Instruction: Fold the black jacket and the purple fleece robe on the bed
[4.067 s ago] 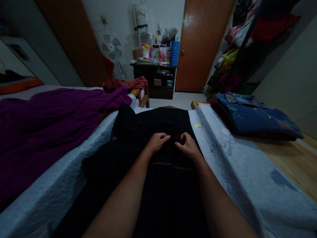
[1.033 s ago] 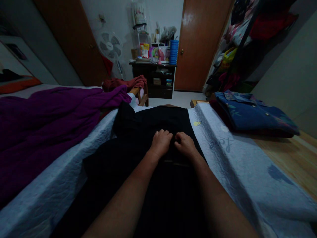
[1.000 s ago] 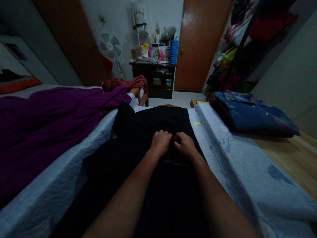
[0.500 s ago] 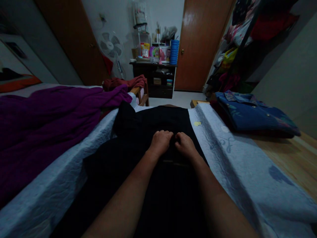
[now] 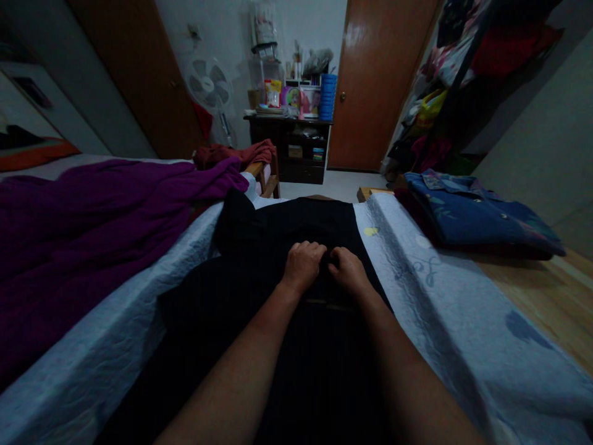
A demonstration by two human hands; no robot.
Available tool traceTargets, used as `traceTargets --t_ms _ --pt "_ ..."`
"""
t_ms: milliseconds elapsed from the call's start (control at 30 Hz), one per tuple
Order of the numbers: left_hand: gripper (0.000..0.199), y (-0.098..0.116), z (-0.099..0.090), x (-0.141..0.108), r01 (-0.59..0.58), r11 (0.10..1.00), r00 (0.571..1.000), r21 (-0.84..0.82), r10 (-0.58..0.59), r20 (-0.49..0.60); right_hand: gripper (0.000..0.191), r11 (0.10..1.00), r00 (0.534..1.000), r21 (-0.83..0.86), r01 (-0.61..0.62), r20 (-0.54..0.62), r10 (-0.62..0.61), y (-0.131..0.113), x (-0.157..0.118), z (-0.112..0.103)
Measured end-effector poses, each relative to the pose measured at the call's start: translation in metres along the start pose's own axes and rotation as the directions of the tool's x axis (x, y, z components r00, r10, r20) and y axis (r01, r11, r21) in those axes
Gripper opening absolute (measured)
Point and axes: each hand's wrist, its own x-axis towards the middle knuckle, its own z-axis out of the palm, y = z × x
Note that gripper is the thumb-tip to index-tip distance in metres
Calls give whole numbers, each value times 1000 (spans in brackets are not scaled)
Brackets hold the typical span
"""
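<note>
Over the black garment [image 5: 306, 219], I saw the left hand [image 5: 303, 266] and right hand [image 5: 351, 270], fingers curled; whether gripping, I couldn't tell.

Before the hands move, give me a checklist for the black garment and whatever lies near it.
Left hand at the black garment: ok, curled over it.
Right hand close beside the left: ok, a narrow gap between.
Firm grip: cannot tell, the fingertips are lost against dark cloth.
Black garment smooth: not ok, bunched at its far left corner.
Blue shirt apart from the garment: ok, folded, to the right.
Purple blanket clear of the garment: cannot tell, they nearly meet in view.
</note>
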Motion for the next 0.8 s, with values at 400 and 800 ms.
traceTargets --t_ms 400,800 --pt "24 9 1 0 -28 1000 999 3 28 24 12 999 998 44 13 -69 -10 2 1 2" --pt "16 2 11 0 50 999 999 -3 -50 13 19 999 999 30 31 -23 -30 3 1 6"
